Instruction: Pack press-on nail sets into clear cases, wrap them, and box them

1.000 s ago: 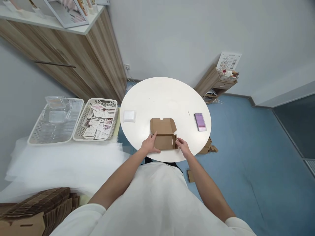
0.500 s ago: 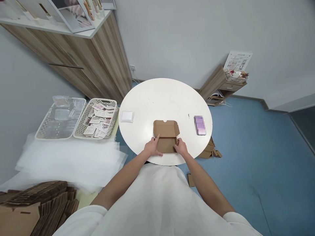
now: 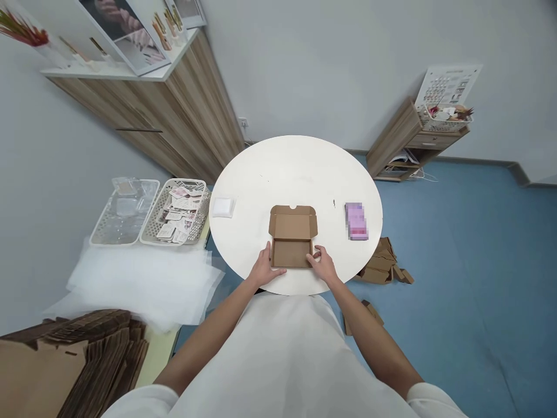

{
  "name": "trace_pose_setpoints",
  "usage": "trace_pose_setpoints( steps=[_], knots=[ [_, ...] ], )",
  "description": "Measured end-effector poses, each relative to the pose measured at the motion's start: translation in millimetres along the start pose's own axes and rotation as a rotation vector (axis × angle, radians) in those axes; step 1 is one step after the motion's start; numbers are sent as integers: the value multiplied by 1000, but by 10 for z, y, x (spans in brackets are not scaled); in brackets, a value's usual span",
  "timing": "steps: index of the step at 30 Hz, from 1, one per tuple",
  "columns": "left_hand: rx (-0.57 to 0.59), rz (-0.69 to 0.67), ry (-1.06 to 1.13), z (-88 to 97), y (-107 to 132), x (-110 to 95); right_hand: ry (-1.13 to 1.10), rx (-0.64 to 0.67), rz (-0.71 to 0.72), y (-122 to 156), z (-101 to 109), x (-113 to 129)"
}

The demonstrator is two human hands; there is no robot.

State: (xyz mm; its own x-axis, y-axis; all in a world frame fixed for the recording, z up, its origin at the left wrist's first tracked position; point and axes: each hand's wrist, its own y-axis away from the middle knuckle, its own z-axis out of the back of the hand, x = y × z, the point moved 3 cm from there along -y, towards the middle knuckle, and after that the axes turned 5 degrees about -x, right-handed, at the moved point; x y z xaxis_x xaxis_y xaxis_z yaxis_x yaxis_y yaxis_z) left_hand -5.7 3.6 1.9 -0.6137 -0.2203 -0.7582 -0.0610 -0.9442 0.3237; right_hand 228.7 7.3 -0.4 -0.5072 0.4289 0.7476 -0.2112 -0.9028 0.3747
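Note:
A brown cardboard box [image 3: 292, 253] lies near the front edge of the round white table [image 3: 296, 168], its lid [image 3: 293, 225] raised at the back and its tray showing no contents. My left hand [image 3: 263, 269] rests at the front left corner, fingers stretched along the left wall and thumb spread along the front. At the right wall, my right hand [image 3: 322, 265] is closed, thumb reaching over the edge and fingers curled outside. A small white packet [image 3: 223, 207] sits at the table's left. On the right lies a purple stack [image 3: 357, 220], its details blurred.
Left of the table stand a basket of printed cards [image 3: 150, 238] and a basket of clear plastic packs [image 3: 102, 239]. White sheets [image 3: 139, 284] and flat cardboard blanks [image 3: 104, 366] lie nearer. Scrap cardboard [image 3: 378, 264] is on the floor at right. Cabinets [image 3: 200, 110] stand behind.
My left hand has shifted outward from the box's inside to its left corner. My right thumb and fingers have moved slightly at the right wall. The lid's side flaps have changed angle.

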Motion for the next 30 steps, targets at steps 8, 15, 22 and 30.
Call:
trace_pose_setpoints(
  steps=[8, 15, 22, 30],
  knots=[
    [-64, 215, 374, -100, 16, 86, -473, 166, -268, 110, -61, -131],
    [-88, 213, 465, -88, -143, -277, -576, 89, -268, -126, -13, -111],
    [-32, 146, 486, -116, -229, -392, -609, 62, -281, -225, 9, -152],
    [-46, 130, 491, -215, -223, -60, -584, 38, -232, -156, -34, -233]
  ],
)
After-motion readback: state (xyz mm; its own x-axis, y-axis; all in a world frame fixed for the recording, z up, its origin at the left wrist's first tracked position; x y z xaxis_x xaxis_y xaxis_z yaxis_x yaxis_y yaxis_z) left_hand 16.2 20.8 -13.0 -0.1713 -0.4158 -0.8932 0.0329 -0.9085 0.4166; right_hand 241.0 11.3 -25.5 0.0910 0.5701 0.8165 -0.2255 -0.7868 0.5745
